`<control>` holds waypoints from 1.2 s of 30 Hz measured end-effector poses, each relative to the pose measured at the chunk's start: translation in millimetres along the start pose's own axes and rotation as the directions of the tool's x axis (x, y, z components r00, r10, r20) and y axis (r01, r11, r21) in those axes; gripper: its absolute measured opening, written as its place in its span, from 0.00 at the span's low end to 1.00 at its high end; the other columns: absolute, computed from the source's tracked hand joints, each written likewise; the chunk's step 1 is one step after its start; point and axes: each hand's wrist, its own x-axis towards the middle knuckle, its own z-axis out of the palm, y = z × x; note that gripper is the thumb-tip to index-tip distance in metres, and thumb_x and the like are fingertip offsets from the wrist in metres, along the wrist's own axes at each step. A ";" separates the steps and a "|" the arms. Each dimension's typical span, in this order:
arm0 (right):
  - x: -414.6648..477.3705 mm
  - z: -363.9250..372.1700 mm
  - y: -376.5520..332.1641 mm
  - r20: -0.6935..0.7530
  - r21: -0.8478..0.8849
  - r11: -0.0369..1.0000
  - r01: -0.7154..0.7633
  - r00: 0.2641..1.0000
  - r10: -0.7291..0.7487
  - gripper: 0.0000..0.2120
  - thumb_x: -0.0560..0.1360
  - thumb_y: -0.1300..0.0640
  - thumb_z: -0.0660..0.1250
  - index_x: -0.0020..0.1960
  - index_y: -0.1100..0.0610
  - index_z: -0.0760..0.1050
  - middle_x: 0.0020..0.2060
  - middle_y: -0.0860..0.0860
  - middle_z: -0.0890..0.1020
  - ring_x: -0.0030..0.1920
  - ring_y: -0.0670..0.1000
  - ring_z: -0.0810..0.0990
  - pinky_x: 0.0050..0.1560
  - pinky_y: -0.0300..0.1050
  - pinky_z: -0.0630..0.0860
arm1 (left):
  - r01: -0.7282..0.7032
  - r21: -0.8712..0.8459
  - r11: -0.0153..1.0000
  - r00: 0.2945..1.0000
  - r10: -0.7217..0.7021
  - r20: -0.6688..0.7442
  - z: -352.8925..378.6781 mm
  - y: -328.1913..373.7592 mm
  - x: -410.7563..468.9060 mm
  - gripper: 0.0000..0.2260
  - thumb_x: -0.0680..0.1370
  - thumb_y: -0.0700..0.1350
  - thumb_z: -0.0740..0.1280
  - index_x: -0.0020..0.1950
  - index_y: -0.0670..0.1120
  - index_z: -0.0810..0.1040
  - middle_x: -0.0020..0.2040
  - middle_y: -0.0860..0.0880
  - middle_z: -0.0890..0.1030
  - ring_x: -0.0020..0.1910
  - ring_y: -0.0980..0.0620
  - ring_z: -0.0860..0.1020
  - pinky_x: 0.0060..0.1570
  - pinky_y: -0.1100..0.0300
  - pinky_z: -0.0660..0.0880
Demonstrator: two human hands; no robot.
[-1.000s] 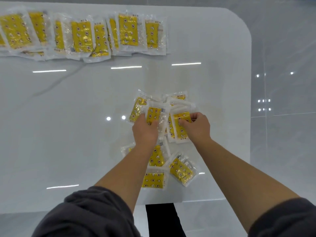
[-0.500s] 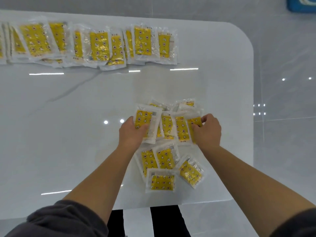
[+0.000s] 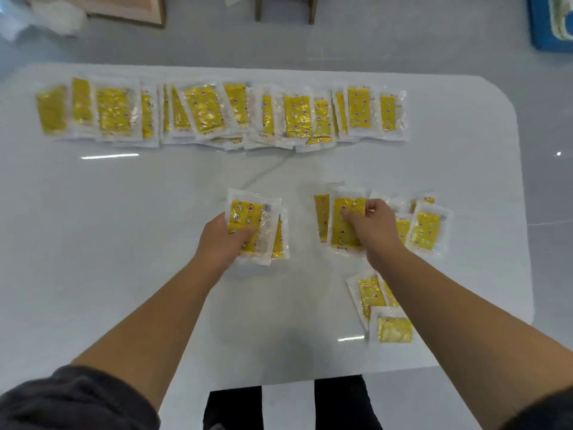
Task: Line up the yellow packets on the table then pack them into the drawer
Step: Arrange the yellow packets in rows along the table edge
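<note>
Yellow packets: flat clear-plastic sachets with white sealed borders. Each has a yellow panel inside, printed with small moons, stars and dots.

Far row [image 3: 217, 114] — many packets overlapped side by side along the far edge of the desk [image 3: 124, 243], mostly upright, a few tilted.

Left grip [image 3: 221, 240] — bare hand, fingers curled under and thumb across the held stack [image 3: 246, 212] of a few packets, left of the desk's centre. Cannot tell whether the stack is lifted or resting.

Right grip [image 3: 372, 226] — fingers curled, pinching the front packet [image 3: 344, 240], which overlaps another on its left.

Loose packets [image 3: 426, 229] lie just beside the right grip on its right, overlapping one another.

Near packets [image 3: 392, 328] sit by the right forearm close to the desk's near edge, partly hidden by the arm.

Desk is glossy white with rounded corners.
</note>
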 end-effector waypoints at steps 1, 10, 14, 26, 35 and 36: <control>-4.1 17.9 -5.7 0.023 0.056 0.998 -0.017 1.000 0.016 0.12 0.70 0.61 0.73 0.44 0.54 0.70 0.43 0.55 0.79 0.38 0.53 0.79 0.45 0.56 0.80 | -0.005 0.000 1.000 1.000 0.005 -0.016 -18.8 -0.2 2.9 0.06 0.76 0.40 0.70 0.46 0.51 0.79 0.44 0.52 0.83 0.43 0.55 0.81 0.41 0.61 0.76; -13.7 155.0 -72.4 0.276 0.215 0.973 -0.087 0.961 0.025 0.14 0.73 0.62 0.72 0.56 0.56 0.72 0.45 0.53 0.82 0.40 0.52 0.83 0.41 0.50 0.82 | -0.021 -0.075 0.997 0.968 0.002 -0.250 -141.8 -6.9 35.3 0.05 0.77 0.42 0.69 0.50 0.51 0.78 0.47 0.50 0.82 0.47 0.50 0.81 0.49 0.55 0.77; -9.9 217.0 -99.1 0.313 0.204 0.978 -0.049 0.950 -0.018 0.11 0.74 0.63 0.72 0.54 0.56 0.75 0.43 0.52 0.82 0.38 0.50 0.82 0.39 0.47 0.81 | -0.064 -0.144 0.988 0.940 0.011 -0.341 -191.6 -0.3 77.4 0.07 0.76 0.41 0.70 0.52 0.50 0.79 0.46 0.52 0.82 0.48 0.51 0.81 0.49 0.56 0.77; 24.8 338.1 -168.6 0.015 0.086 0.977 0.196 0.980 -0.198 0.16 0.72 0.60 0.72 0.58 0.55 0.74 0.47 0.52 0.82 0.43 0.51 0.82 0.47 0.51 0.82 | -0.188 0.207 0.960 0.950 0.231 -0.211 -261.4 69.3 223.8 0.21 0.72 0.53 0.70 0.62 0.45 0.77 0.57 0.47 0.80 0.55 0.48 0.79 0.54 0.53 0.76; 26.7 324.1 -173.0 -0.173 -0.067 0.948 0.310 0.933 -0.317 0.20 0.73 0.59 0.71 0.61 0.50 0.69 0.41 0.43 0.72 0.37 0.41 0.73 0.35 0.37 0.73 | -0.157 0.414 0.896 0.863 0.328 -0.383 -276.5 72.2 230.8 0.17 0.75 0.50 0.67 0.59 0.41 0.74 0.56 0.45 0.76 0.54 0.45 0.75 0.48 0.56 0.70; 27.7 320.4 -174.2 -0.164 -0.066 0.949 0.307 0.935 -0.314 0.22 0.72 0.58 0.73 0.62 0.50 0.69 0.43 0.43 0.72 0.38 0.42 0.73 0.35 0.36 0.72 | -0.140 0.369 0.919 0.865 0.294 -0.406 -284.4 70.2 230.9 0.16 0.75 0.50 0.67 0.59 0.42 0.74 0.52 0.47 0.76 0.51 0.46 0.75 0.47 0.56 0.69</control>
